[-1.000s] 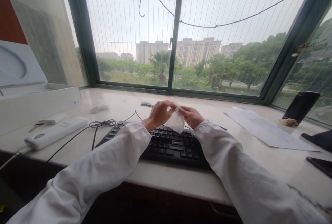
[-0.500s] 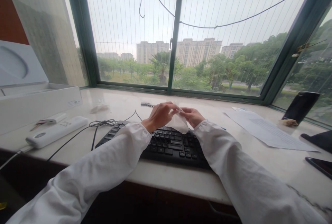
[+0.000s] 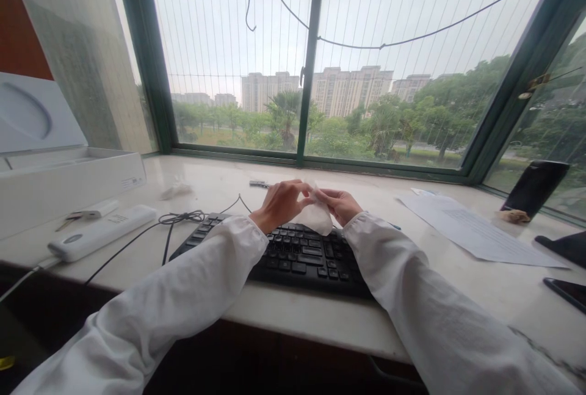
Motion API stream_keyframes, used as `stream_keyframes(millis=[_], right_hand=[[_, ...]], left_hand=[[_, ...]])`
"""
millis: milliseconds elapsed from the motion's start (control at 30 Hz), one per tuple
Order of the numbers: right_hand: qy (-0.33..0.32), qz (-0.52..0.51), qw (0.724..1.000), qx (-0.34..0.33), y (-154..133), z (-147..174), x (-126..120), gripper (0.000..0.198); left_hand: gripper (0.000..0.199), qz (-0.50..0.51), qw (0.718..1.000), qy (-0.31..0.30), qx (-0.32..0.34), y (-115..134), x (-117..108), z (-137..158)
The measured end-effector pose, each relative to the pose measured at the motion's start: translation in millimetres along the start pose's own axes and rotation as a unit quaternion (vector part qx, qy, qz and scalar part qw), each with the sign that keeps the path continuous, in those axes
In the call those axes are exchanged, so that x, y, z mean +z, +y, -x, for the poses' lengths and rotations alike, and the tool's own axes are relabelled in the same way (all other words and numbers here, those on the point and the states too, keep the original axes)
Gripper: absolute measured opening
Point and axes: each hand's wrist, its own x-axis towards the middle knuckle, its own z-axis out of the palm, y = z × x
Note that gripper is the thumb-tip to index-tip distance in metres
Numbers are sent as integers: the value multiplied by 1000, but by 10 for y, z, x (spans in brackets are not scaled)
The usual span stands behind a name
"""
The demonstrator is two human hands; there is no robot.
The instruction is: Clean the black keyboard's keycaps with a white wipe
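Both hands meet above the keyboard [image 3: 293,254]. A thin, whitish, see-through sheet [image 3: 315,218] hangs between them, its lower part over the keys; whether it is tissue or plastic film I cannot tell. My left hand [image 3: 284,201] is closed, pinching the sheet's left upper side between thumb and fingers. On the other side, my right hand [image 3: 341,204] is also closed, with thumb and fingertips gripping the crumpled upper part. A bit of the sheet sticks up between the fingertips.
At left lie a white power strip [image 3: 103,233], a bundled black cable [image 3: 180,218] and an open white box [image 3: 73,184]. A small metal object [image 3: 259,184] is behind my left hand. Papers [image 3: 471,227], a standing black phone [image 3: 535,187] and another dark device [image 3: 567,292] are at right.
More of the sheet's upper part now shows above and between my fingertips. My left fingers have shifted slightly on it; both hands stay in nearly the same place.
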Motion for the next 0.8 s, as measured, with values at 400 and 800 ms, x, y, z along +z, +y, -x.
stream_keyframes(millis=[400, 800], right_hand=[[19, -10, 999, 29, -30, 49, 59, 41], [66, 3, 998, 16, -21, -3, 29, 42]], left_hand=[[26, 51, 998, 26, 9, -20, 38, -2], [26, 45, 999, 30, 3, -27, 58, -7]])
